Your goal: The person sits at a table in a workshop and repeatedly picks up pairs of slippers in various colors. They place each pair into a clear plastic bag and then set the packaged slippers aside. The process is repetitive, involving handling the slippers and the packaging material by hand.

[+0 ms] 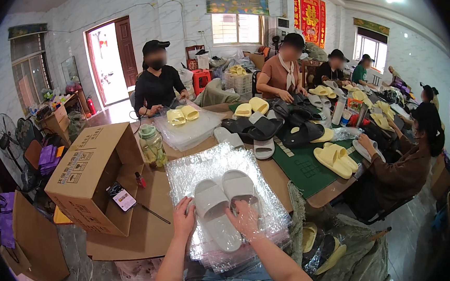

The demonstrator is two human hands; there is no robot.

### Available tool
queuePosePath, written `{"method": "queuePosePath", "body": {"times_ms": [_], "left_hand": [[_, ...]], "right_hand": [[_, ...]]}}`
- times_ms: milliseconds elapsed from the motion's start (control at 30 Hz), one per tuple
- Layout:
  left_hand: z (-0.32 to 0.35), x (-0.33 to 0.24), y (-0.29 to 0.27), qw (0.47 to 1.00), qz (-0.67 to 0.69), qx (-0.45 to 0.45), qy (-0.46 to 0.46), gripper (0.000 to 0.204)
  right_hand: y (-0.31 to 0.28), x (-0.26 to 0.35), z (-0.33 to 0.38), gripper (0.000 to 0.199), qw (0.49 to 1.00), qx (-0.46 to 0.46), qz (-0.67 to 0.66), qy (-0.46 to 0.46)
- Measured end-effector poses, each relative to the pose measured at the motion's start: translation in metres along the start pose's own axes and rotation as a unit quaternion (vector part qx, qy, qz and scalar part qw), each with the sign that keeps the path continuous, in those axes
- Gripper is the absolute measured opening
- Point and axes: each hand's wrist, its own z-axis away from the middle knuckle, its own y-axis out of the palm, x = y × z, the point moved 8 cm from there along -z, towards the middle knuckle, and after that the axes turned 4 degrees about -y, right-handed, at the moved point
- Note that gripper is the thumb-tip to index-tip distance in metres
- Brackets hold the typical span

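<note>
A pair of light grey slide slippers [220, 229] lies side by side, toes pointing away from me, on a stack of clear plastic bags [185, 169]. My left hand [184, 216] rests along the outer edge of the left slipper, its fingers stretched out on the plastic. Over the footbed of the right slipper [238, 184] lies my right hand [245, 221], its fingers curled round the inner edge near the strap. That hand covers much of the right slipper's heel.
On the left stand an open cardboard box [89, 176], with a phone [121, 196] at its opening, and a glass jar [153, 148]. Yellow slippers [336, 159] and black slippers [265, 125] crowd the green mat [303, 172] to the right. Several co-workers sit around the tables.
</note>
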Motion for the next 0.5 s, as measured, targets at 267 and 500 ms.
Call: {"method": "queuePosePath", "body": {"times_ms": [267,500], "left_hand": [[-0.001,0.002,0.001,1.0,-0.011,0.004,0.007,0.036],[-0.0005,0.0013,0.0009,1.0,-0.009,0.001,-0.002,0.035]], "right_hand": [[0.0006,-0.0016,0.0013,0.035,1.0,-0.006,-0.004,-0.001],[0.0009,-0.0006,-0.0002,0.035,1.0,0.011,-0.002,0.003]]}}
